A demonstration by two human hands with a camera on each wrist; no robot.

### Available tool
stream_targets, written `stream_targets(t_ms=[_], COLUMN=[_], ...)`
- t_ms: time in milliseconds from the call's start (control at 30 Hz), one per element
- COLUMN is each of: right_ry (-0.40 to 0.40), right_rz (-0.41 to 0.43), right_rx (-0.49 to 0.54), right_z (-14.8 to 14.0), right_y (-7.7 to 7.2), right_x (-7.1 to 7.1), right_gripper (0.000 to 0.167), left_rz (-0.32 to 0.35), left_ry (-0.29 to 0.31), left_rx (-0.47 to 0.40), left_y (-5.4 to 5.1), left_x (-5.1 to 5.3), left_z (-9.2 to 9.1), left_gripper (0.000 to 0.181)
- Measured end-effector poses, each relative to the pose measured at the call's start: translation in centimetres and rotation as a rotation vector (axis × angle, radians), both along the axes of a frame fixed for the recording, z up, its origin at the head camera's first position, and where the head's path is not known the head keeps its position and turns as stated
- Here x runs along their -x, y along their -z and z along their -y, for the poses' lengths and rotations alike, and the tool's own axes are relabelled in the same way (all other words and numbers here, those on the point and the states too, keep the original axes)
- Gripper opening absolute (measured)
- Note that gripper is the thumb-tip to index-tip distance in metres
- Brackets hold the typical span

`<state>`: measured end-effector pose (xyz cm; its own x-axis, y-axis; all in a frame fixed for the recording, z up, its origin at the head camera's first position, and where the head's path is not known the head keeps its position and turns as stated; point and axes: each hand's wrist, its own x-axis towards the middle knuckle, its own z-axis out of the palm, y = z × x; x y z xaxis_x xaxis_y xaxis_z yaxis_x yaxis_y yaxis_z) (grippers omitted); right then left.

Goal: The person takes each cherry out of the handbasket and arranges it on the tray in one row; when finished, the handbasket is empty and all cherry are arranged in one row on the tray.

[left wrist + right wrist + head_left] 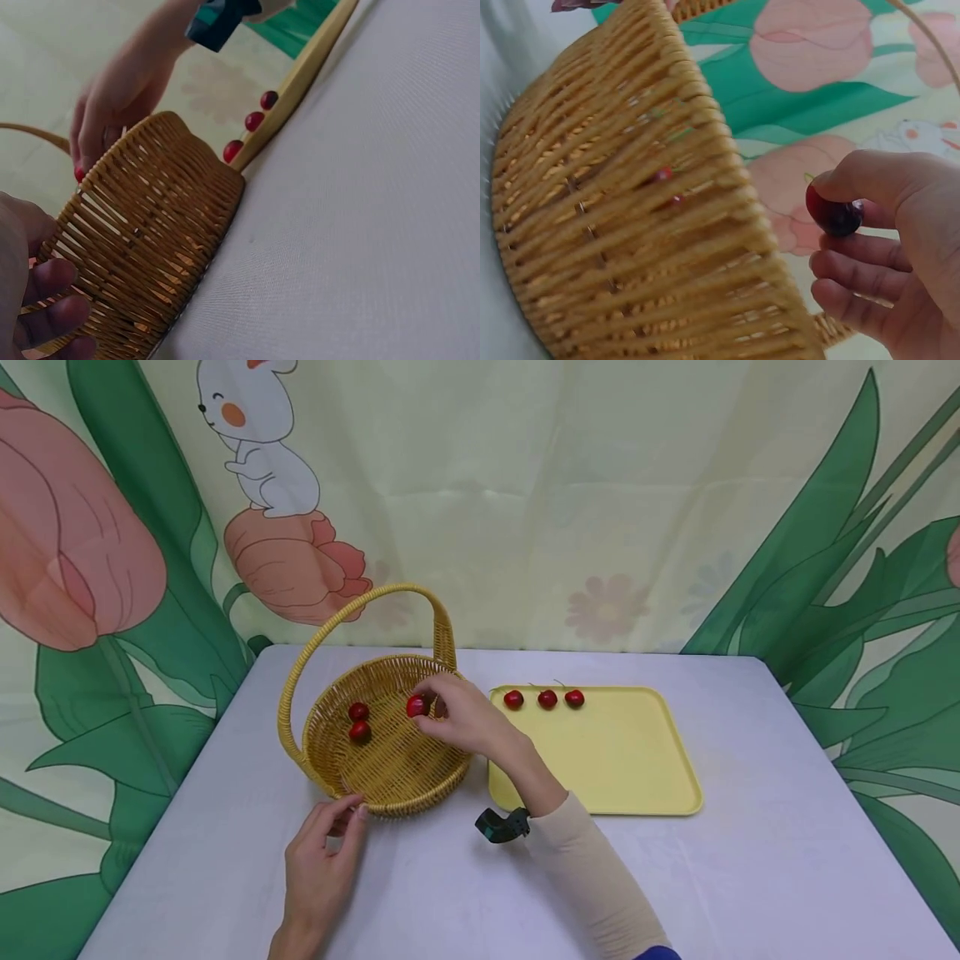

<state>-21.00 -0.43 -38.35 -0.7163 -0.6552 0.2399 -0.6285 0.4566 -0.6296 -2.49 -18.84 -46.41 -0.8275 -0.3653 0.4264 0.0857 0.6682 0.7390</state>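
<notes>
My right hand [468,714] pinches a dark red cherry [417,705] between thumb and fingers, above the right side of the wicker basket [405,806]. In the right wrist view the cherry [834,210] is held beside the basket's rim, apart from it. Two cherries [360,732] lie together on the basket floor, left of the held one. My left hand [322,860] grips the basket's near rim with its fingertips; the left wrist view shows its fingers [56,319] against the woven wall. Three more cherries [547,699] sit in a row on the yellow tray [615,760].
The basket's tall arched handle [296,672] rises over its left and back side. The tray stands just right of the basket on a white-covered table [750,877]. Behind hangs a printed curtain [525,510] with a rabbit and tulips.
</notes>
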Motion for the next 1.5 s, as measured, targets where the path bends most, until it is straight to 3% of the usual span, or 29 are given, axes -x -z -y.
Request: stream_targets(t_ms=[600, 933, 1500], right_ry=[0.168, 0.277, 0.519], right_rz=[-0.005, 0.001, 0.115], right_rx=[0.079, 0.037, 0.055], right_z=[-5.4, -8.3, -14.4], right_y=[0.1, 0.7, 2.2], right_x=[0.5, 2.0, 4.4], right_gripper=[0.028, 0.034, 0.037], left_rz=[0.022, 0.024, 0.032], left_ry=[-0.012, -0.016, -0.025], left_rx=[0.012, 0.005, 0.018], left_y=[-0.1, 0.0, -0.2], left_x=[-0.1, -0.1, -0.1], left_z=[0.1, 0.0, -0.1], left_gripper=[0.016, 0.016, 0.017])
